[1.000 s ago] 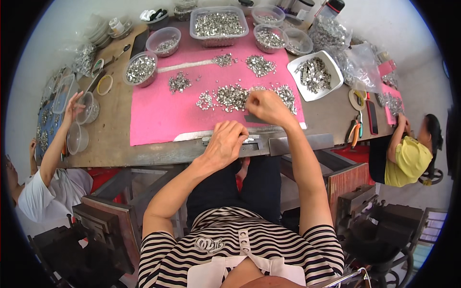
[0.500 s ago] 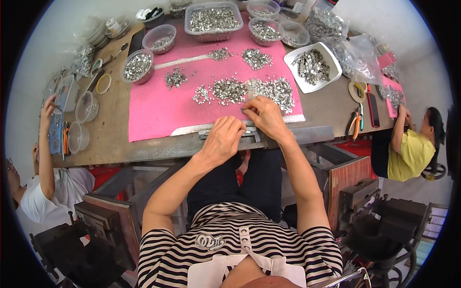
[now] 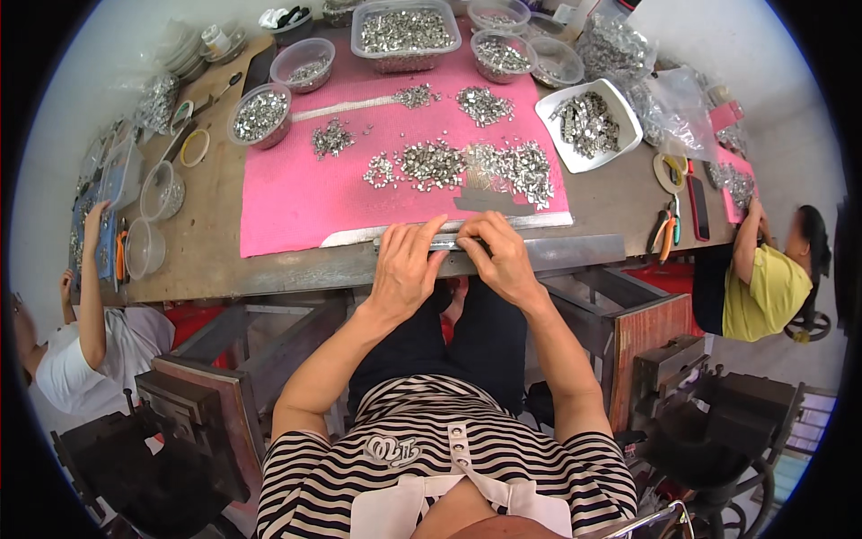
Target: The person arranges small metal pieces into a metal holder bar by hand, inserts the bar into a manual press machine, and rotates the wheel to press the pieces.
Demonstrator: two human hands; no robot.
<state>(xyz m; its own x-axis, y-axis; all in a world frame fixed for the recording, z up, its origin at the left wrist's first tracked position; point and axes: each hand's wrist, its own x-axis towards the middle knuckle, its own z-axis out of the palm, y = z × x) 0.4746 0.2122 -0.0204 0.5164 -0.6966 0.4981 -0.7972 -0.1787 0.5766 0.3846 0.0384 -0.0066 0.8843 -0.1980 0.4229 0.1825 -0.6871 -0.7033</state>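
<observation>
Facing inward at the table [image 3: 211, 242], left hand [image 3: 406, 265] long-fingered, right hand [image 3: 503, 259] bent-fingered, both touching a metal strip [image 3: 444, 242], whether gripping it I cannot tell

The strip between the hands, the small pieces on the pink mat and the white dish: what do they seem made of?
Strip: likely metal, grey with a dull sheen, partly covered. Small pieces: probably polished metal; they glint silver. White dish: smooth plastic or ceramic, evenly coloured; unclear which.

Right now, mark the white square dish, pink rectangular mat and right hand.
White square dish [image 3: 565, 150], head view: left wall.
Pink rectangular mat [image 3: 289, 199], head view: bare left part.
Right hand [image 3: 505, 262], head view: back.
</observation>
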